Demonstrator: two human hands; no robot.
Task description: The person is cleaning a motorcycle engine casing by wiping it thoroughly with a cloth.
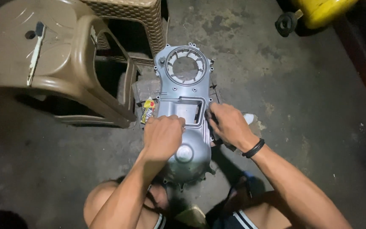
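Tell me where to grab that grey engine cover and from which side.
Probably by the long side edges at its narrow middle, one hand from each side. The engine cover lies flat, long and waisted there; the left hand and right hand already rest at that spot.

left: brown stool point(56, 63) blocks | right: bare floor point(310, 106) open

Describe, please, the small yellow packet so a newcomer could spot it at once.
Start at the brown plastic stool on the concrete floor. Just right of its foot lies a grey metal engine cover. The small yellow packet sits against the cover's left edge, the only brightly coloured thing there.
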